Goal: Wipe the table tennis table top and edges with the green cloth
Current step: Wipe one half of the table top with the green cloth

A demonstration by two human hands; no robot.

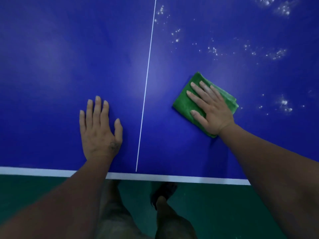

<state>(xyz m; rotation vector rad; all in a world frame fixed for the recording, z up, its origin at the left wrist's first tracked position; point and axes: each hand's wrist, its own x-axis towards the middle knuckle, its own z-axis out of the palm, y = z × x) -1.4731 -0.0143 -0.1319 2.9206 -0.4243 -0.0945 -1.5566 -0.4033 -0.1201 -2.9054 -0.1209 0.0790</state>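
Straight, slightly spread fingers (202,90) of the right hand (212,109) press flat on the folded green cloth (184,104), which lies right of the frame's centre on the blue counter (69,57). The left hand (100,128) rests flat on the counter, fingers straight and nearly together, just left of the white centre line (146,83). White specks (279,52) dot the upper right.

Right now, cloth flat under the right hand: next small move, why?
Probably slide the right hand and the green cloth rightward toward the white specks: that side of the table is speckled, while the left hand rests flat on the clean-looking side.
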